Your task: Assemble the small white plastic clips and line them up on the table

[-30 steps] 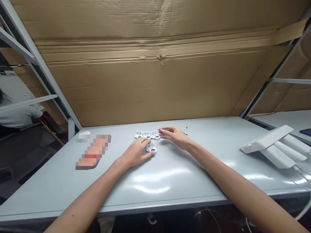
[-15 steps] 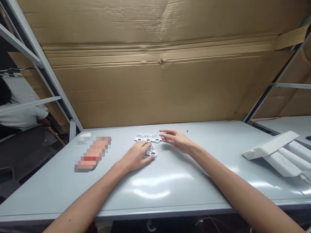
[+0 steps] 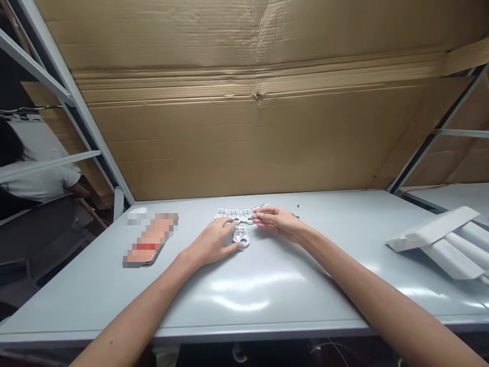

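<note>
Cardboard sheeting (image 3: 244,132) looms behind a gray workbench (image 3: 91,290) holding a row of white plastic parts (image 3: 240,216). A left hand (image 3: 212,243), fingers spread, touches a separate part (image 3: 241,236) just below the row. A right hand (image 3: 278,223), fingers narrowly curled, meets the row's right end; any grip is unclear.

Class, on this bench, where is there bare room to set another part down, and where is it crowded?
Bare bench top lies between the pixelated object and left hand, and between right hand and white strips. It's crowded at the row of white parts.
</note>
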A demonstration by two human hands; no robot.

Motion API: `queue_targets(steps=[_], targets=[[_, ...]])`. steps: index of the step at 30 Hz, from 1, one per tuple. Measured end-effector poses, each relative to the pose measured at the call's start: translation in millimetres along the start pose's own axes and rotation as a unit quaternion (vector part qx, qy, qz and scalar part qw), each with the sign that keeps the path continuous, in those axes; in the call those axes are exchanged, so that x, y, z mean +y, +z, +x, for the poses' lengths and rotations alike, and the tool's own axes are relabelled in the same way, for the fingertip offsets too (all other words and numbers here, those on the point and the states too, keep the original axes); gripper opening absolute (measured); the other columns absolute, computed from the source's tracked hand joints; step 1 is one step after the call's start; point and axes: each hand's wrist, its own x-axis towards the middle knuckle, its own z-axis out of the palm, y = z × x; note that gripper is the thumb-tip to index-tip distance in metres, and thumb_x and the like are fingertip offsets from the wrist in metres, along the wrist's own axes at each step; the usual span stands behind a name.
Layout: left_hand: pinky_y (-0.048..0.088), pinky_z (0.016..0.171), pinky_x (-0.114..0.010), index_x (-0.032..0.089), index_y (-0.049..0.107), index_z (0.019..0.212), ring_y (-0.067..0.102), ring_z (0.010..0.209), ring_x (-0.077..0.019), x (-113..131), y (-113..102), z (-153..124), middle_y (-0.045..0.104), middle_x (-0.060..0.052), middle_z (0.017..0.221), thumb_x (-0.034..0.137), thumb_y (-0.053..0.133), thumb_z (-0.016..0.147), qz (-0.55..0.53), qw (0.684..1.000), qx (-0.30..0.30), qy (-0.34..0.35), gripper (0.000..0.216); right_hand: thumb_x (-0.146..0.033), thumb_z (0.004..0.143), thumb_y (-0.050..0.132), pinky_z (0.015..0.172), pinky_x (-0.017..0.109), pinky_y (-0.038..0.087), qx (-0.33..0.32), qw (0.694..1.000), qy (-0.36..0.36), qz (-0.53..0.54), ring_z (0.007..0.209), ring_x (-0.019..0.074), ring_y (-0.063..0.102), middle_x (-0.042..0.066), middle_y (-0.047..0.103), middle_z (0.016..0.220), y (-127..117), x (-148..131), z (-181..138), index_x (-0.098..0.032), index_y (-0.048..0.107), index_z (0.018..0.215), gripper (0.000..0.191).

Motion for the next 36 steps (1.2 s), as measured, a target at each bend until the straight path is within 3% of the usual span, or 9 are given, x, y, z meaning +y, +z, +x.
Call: queue_targets(steps=[3,7,11,15,19,25,29,36], targets=[[0.045,0.102,-0.044,0.021,0.061,0.120,0.052,0.123,-0.0308,0,1,0,0.057,-0.013,0.133,0.050,0.057,0.093,-0.004,1.000,0.008,0.007,0.041,-0.028,0.084,0.072,0.097,0.038,0.054,-0.010,0.998,-0.023,-0.054,0.102,0.0216,0.068,0.011,0.073,0.102,4,-4,-5,-0.016,0.070,0.103,0.023],[0.048,0.095,-0.044,0.019,0.063,0.114,0.057,0.112,-0.0298,5,8,4,0.062,-0.012,0.121,0.048,0.056,0.094,-0.012,0.999,0.031,0.001,0.036,-0.031,0.085,0.068,0.085,0.036,0.057,-0.006,0.973,-0.096,-0.208,0.091,0.0219,0.070,0.009,0.074,0.098,11,-5,-8,-0.016,0.074,0.089,0.017],[0.049,0.091,-0.044,0.019,0.063,0.112,0.058,0.108,-0.0293,7,14,6,0.062,-0.012,0.117,0.047,0.057,0.093,-0.018,0.999,0.043,-0.004,0.034,-0.025,0.086,0.063,0.075,0.035,0.054,0.008,0.895,-0.232,-0.380,0.079,0.0209,0.069,0.005,0.075,0.086,15,7,-5,-0.020,0.075,0.085,0.013],[0.048,0.095,-0.043,0.020,0.061,0.118,0.057,0.111,-0.0286,4,12,5,0.061,-0.011,0.120,0.046,0.060,0.092,-0.030,0.999,0.043,0.013,0.036,-0.018,0.089,0.058,0.081,0.037,0.052,-0.003,0.820,-0.321,-0.473,0.090,0.0227,0.068,0.007,0.074,0.101,19,18,-4,-0.021,0.074,0.092,0.016],[0.047,0.098,-0.043,0.022,0.062,0.118,0.056,0.114,-0.0280,-2,9,4,0.060,-0.010,0.123,0.039,0.059,0.094,-0.027,0.999,0.030,0.027,0.030,-0.020,0.091,0.059,0.087,0.041,0.052,0.007,0.780,-0.332,-0.530,0.102,0.0260,0.066,0.010,0.071,0.111,21,22,-4,-0.021,0.075,0.092,0.016],[0.048,0.098,-0.043,0.022,0.063,0.116,0.056,0.115,-0.0283,-5,12,5,0.060,-0.011,0.124,0.039,0.057,0.095,-0.032,0.999,0.039,0.021,0.028,-0.020,0.091,0.060,0.083,0.039,0.053,0.022,0.768,-0.339,-0.544,0.097,0.0242,0.066,0.009,0.071,0.105,17,25,-1,-0.022,0.075,0.090,0.015],[0.048,0.097,-0.043,0.021,0.063,0.115,0.056,0.114,-0.0279,-6,13,5,0.061,-0.011,0.122,0.039,0.058,0.095,-0.035,0.998,0.039,0.020,0.027,-0.018,0.090,0.060,0.080,0.036,0.053,-0.007,0.756,-0.361,-0.546,0.095,0.0227,0.065,0.008,0.071,0.105,13,26,1,-0.022,0.075,0.091,0.016],[0.048,0.095,-0.042,0.022,0.062,0.112,0.057,0.110,-0.0261,-6,12,5,0.062,-0.009,0.118,0.041,0.057,0.096,-0.031,0.999,0.035,0.021,0.025,-0.015,0.095,0.052,0.081,0.038,0.051,-0.034,0.703,-0.395,-0.591,0.091,0.0236,0.064,0.009,0.074,0.096,14,24,5,-0.018,0.072,0.092,0.021]])
